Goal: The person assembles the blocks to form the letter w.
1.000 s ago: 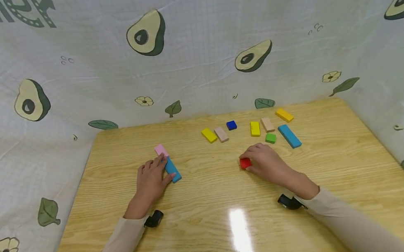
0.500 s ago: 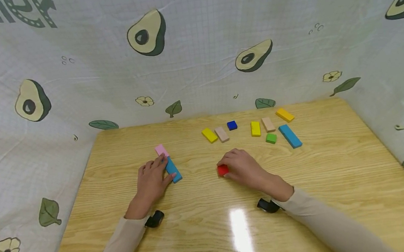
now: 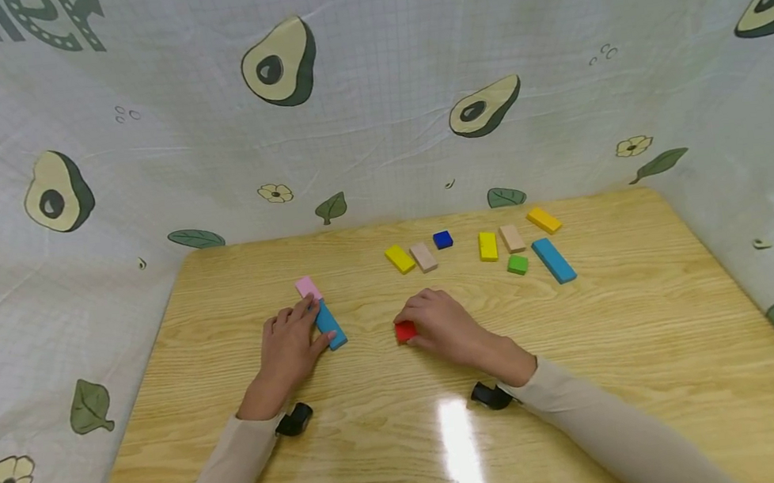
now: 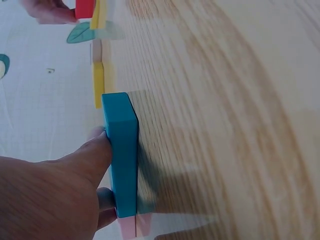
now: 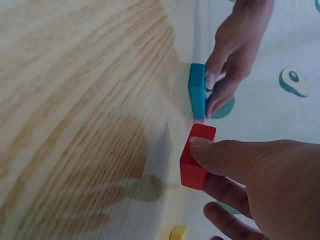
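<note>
My left hand [image 3: 288,351] rests on a blue rectangular block [image 3: 329,324], its thumb near the close end and its fingers toward the far end. A pink block [image 3: 307,286] lies end-on against the blue one, partly under the fingertips in the head view. Between thumb and fingers, my right hand [image 3: 443,327] pinches a red block [image 3: 405,332], to the right of the blue block. The right wrist view shows the thumb on the red block's [image 5: 194,162] face, with the blue block [image 5: 197,91] and left hand beyond.
Toward the table's back lie a yellow block [image 3: 399,259], a beige block [image 3: 423,256] and a dark blue block [image 3: 443,240]. Farther right are a second yellow block [image 3: 488,247], another beige block [image 3: 512,238], a green block [image 3: 517,265], an orange block [image 3: 544,220] and another blue block [image 3: 553,261].
My right hand has moved left across the table with the red block in its grip, closer to the blue block. My left hand has stayed on the blue block.
</note>
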The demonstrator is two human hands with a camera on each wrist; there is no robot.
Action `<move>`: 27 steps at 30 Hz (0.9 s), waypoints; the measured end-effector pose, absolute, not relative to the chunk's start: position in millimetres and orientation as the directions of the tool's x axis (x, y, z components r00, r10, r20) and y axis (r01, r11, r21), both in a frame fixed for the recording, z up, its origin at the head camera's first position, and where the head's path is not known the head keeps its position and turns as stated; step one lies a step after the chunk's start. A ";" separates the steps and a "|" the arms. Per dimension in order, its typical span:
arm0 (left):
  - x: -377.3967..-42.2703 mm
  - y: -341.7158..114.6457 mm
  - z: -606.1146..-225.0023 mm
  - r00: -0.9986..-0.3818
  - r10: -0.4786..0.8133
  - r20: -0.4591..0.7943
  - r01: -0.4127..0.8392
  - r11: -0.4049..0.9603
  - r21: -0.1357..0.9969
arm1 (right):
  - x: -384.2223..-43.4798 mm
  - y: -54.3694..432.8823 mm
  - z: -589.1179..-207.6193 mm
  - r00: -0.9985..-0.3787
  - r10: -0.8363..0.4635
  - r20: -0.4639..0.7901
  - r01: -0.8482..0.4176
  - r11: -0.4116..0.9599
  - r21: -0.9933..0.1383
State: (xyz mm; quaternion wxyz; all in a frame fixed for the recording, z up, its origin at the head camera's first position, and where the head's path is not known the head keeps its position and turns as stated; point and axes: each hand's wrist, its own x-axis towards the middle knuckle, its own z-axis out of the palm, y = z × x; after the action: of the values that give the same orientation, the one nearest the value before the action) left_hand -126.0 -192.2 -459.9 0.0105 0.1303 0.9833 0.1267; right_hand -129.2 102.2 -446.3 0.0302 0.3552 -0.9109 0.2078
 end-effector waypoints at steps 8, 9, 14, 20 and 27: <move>-127.8 -191.8 -460.3 -0.966 0.257 -0.008 0.248 0.940 0.236 | -129.5 92.2 -446.5 -0.732 -0.651 0.202 -0.676 0.656 -0.335; -127.8 -191.7 -460.3 -0.967 0.256 -0.009 0.247 0.940 0.235 | -129.4 90.8 -446.6 -0.732 -0.652 0.200 -0.676 0.657 -0.332; -127.7 -191.5 -460.6 -0.967 0.255 -0.008 0.246 0.940 0.236 | -128.7 83.5 -445.4 -0.731 -0.657 0.187 -0.676 0.655 -0.339; -127.7 -191.8 -461.7 -0.966 0.260 0.003 0.253 0.937 0.240 | -128.9 73.9 -445.1 -0.724 -0.663 0.194 -0.682 0.643 -0.349; -127.6 -191.5 -460.4 -0.966 0.259 0.002 0.252 0.937 0.241 | -131.6 61.0 -446.4 -0.724 -0.664 0.187 -0.679 0.638 -0.363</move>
State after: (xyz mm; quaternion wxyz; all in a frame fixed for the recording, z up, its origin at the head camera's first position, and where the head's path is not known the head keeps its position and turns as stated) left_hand -127.6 -191.5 -460.4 0.0148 0.1299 0.9841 0.1205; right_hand -131.6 61.0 -446.4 0.0183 0.3711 -0.9048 0.2080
